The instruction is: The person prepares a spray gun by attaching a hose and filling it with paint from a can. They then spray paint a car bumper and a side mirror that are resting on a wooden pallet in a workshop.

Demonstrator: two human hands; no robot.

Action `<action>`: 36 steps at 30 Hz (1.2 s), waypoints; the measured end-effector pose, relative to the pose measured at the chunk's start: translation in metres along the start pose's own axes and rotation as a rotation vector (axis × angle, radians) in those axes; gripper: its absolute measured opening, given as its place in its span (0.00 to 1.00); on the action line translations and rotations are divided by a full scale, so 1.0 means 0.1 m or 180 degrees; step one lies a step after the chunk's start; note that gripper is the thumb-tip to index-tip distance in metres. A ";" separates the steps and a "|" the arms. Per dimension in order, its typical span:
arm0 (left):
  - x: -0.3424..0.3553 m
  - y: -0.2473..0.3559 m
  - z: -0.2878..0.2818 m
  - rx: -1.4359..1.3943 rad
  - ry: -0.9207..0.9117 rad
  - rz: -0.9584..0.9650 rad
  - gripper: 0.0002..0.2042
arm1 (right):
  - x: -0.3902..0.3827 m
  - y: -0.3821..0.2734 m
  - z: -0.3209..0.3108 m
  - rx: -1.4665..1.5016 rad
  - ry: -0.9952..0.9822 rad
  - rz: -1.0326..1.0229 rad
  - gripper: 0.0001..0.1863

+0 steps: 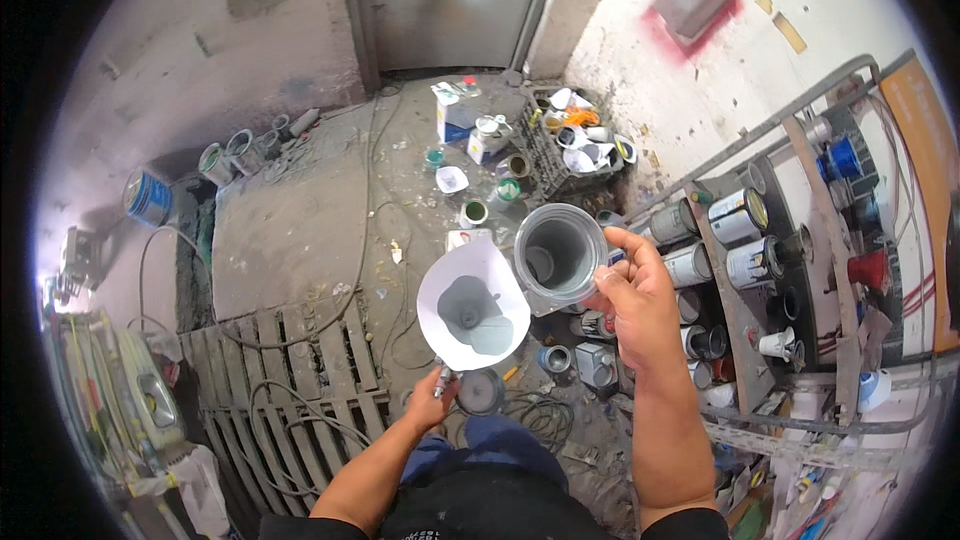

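My right hand (637,292) is closed on the rim of a clear plastic cup (560,255). Grey paint coats the inside of the cup, and its mouth faces up toward me. Beside it, almost touching, is a white paper funnel (432,305) with wet grey paint pooled and smeared in its middle. My left hand (432,402), lower down, is closed around a metal handle (443,380) under the funnel. It looks like part of a spray gun, most of it hidden by the paper.
Paint cans (738,215) crowd a metal rack at right. A crate (562,165) of used cups stands near the door (455,0), with tins and bottles on the floor before it. A wooden pallet (290,360) and loose hoses (290,340) lie at left.
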State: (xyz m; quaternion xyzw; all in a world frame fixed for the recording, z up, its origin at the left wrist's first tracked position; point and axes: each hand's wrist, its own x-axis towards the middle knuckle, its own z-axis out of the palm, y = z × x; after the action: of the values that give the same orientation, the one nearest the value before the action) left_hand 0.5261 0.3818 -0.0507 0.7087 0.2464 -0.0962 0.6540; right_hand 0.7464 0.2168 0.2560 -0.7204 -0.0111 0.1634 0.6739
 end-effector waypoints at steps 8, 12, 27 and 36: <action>0.45 -0.25 0.36 0.0275 -0.0010 0.0457 0.07 | 0.57 0.61 -0.98 0.0565 0.0582 0.0574 0.25; 0.49 -0.59 0.19 0.1430 -0.0021 0.0970 0.06 | 0.92 1.45 -1.42 0.0527 0.0971 0.0727 0.25; 1.40 -0.52 0.14 -0.0078 0.0739 -0.0661 0.08 | 1.58 5.82 -1.60 0.0454 0.1704 0.1283 0.26; 1.50 -0.87 0.03 0.0204 0.0887 -0.0842 0.10 | 1.70 6.47 -1.47 0.0384 0.1630 0.1269 0.27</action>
State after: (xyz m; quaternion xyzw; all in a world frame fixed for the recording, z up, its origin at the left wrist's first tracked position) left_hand 0.6144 0.4142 -0.1961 0.6971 0.4224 -0.0902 0.5723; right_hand 0.8115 0.0560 -0.4061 -0.6849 0.3097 0.1060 0.6510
